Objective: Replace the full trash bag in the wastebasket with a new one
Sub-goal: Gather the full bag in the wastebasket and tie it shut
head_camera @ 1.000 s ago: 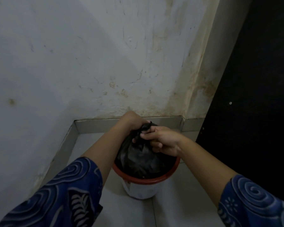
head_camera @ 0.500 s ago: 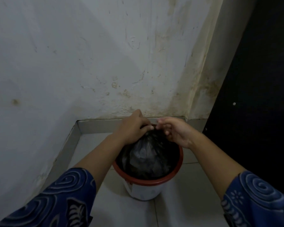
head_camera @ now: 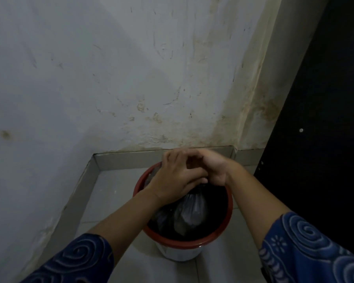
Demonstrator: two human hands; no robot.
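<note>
A pale grey plaster wall [head_camera: 110,78] fills most of the view, scratched and marked with brown stains that thicken toward its base. A cream, stained corner strip [head_camera: 264,94] runs down its right edge, beside a black panel [head_camera: 331,139] bearing a small white dot [head_camera: 301,130]. A grey tile skirting [head_camera: 129,159] lines the wall's foot above the pale tiled floor [head_camera: 114,188].

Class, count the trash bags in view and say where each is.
1. The black trash bag sits in the red-rimmed wastebasket, its neck gripped by the left hand and right hand. Others may be hidden.
</note>
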